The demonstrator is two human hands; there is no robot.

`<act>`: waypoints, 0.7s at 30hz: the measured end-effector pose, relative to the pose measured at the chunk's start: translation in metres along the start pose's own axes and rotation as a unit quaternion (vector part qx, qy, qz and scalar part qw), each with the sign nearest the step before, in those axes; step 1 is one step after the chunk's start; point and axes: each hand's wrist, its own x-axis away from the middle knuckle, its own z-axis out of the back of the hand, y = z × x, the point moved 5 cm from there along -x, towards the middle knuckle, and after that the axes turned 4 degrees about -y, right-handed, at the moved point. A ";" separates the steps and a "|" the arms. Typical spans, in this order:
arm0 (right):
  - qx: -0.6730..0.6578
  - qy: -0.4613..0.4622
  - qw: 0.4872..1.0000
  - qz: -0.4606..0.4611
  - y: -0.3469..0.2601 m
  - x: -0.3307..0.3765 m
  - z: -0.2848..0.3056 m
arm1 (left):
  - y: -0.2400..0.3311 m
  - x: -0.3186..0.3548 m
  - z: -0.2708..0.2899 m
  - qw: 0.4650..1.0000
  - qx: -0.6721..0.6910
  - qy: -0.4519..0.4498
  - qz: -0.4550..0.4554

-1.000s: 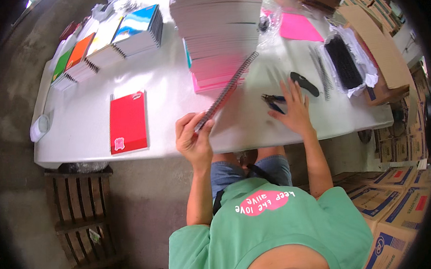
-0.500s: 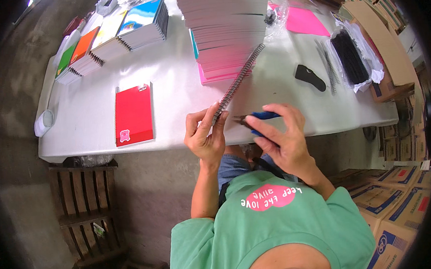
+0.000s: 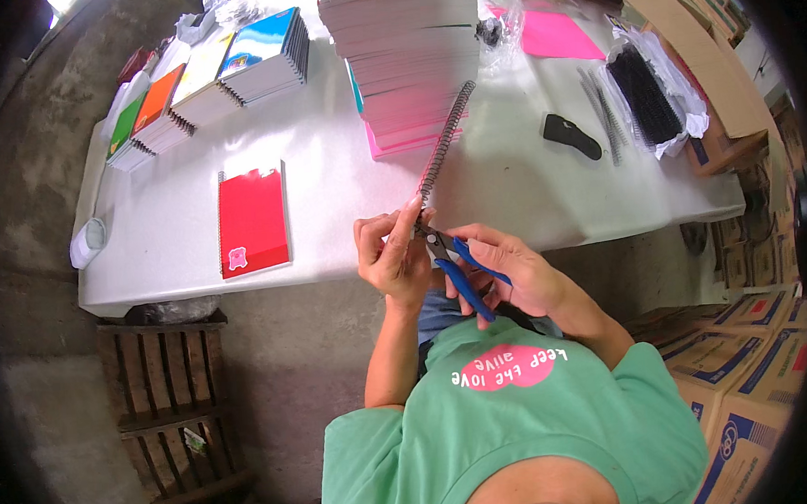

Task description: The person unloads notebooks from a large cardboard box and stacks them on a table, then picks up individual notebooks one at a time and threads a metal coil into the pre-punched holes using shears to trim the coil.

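My left hand [image 3: 393, 262] is closed on the near end of a dark spiral wire coil [image 3: 446, 145], which slants up and away over the table. A thin reddish edge runs along the coil's left side; whether it belongs to a notebook seen edge-on, I cannot tell. In my right hand [image 3: 525, 275] are pliers [image 3: 465, 287] with blue handles, which are spread apart. Their metal jaws meet the coil's near end at my left fingertips, and the exact contact is hidden. A red spiral notebook [image 3: 254, 214] lies flat to the left.
A tall stack of paper blocks [image 3: 403, 60] stands beyond the coil. Spiral notebooks in several piles [image 3: 261, 59] sit far left. A black object [image 3: 571, 136], loose coils [image 3: 608, 118] and a bundle of black coils [image 3: 646, 93] lie right. Cardboard boxes [image 3: 728, 349] are stacked at lower right.
My right hand has brought the pliers left to the coil's near end, and their handles are now fully visible. The coil stands steeper, its far end slightly further left.
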 end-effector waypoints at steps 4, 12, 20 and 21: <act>0.123 0.020 0.978 0.169 0.007 -0.004 -0.008 | -0.009 -0.002 0.018 0.999 0.002 0.040 0.000; 0.607 0.217 0.759 0.093 0.081 0.007 0.087 | -0.057 -0.035 0.149 0.978 0.043 0.160 0.129; 0.246 0.147 0.940 0.185 0.031 -0.078 0.040 | -0.040 -0.102 0.133 0.940 -0.102 -0.307 0.105; 0.207 0.071 0.955 0.201 0.012 -0.092 0.005 | -0.042 -0.107 0.119 0.916 -0.128 -0.374 0.075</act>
